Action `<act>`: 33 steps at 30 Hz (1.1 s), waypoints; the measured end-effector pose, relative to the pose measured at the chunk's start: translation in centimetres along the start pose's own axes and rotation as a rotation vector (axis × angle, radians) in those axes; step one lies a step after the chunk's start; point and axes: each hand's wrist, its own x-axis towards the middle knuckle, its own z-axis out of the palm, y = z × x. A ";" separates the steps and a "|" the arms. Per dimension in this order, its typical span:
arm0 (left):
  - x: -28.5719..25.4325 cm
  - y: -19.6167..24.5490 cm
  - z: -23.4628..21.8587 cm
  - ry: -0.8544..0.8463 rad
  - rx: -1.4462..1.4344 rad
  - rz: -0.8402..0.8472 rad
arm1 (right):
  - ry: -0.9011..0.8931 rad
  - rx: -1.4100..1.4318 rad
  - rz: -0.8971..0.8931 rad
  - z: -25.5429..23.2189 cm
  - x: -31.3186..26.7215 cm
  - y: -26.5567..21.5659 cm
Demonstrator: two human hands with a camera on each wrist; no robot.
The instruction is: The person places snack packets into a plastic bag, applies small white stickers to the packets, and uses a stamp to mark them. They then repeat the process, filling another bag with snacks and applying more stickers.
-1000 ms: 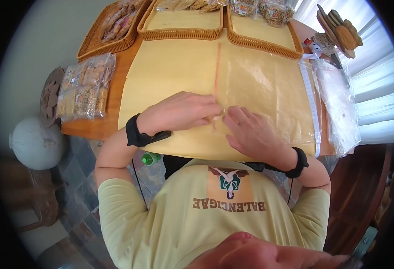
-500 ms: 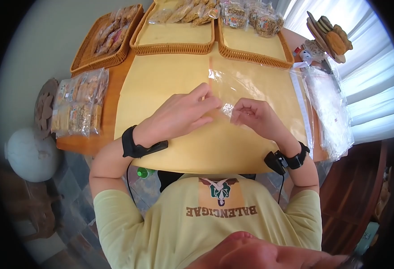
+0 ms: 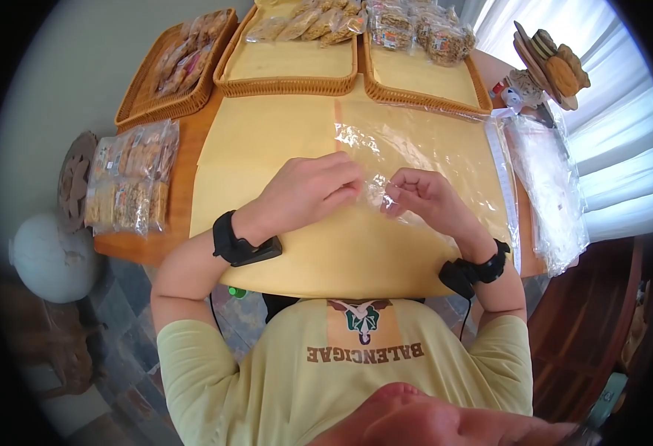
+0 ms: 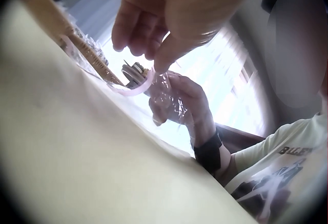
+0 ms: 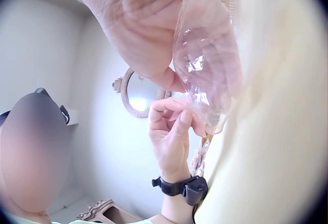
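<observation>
A large clear plastic bag [image 3: 430,141] with a pinkish edge strip lies spread over the yellow sheet [image 3: 260,126], its near edge lifted between my hands. My left hand [image 3: 304,186] pinches that edge between thumb and fingertips; in the left wrist view the pink strip [image 4: 136,89] curves away from the pinch. My right hand [image 3: 424,197] grips the bag a short way to the right, fingers bent. From the right wrist, shiny film [image 5: 197,65] drapes over the right fingers, with the thumb outside it. Both hands are just above the sheet.
Wicker trays [image 3: 289,85] with packaged snacks line the table's back. Packed snacks [image 3: 133,178] sit at left, on the wooden tabletop [image 3: 180,215]. A stack of clear bags [image 3: 549,186] lies at right, beside a hat-like decoration [image 3: 553,63].
The hands lifted the bag's near edge off the sheet and moved slightly apart. The left hand has since lowered a little, and the strip's visible end shifted left.
</observation>
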 end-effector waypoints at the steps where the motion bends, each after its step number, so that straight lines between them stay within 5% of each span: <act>1: 0.0 0.1 -0.3 -0.020 -0.039 -0.019 | 0.006 0.013 -0.010 0.0 0.0 0.2; 12: -0.4 -0.6 -0.9 -0.092 -0.180 -0.011 | 0.010 0.041 -0.030 -0.1 0.4 1.3; 21: -0.8 -0.3 -1.0 -0.282 -0.029 -0.030 | 0.043 0.041 -0.052 0.5 0.2 1.5; 27: -0.9 -1.1 -0.9 -0.170 0.057 -0.196 | 0.074 0.007 -0.071 1.1 -0.1 1.4; 29: -0.4 -0.3 -1.3 -0.073 -0.192 -0.366 | 0.077 -0.016 -0.071 1.3 -0.1 1.4; 33: -0.5 -0.2 -0.7 -0.126 -0.380 -0.431 | 0.140 -0.146 -0.131 1.8 -0.1 1.5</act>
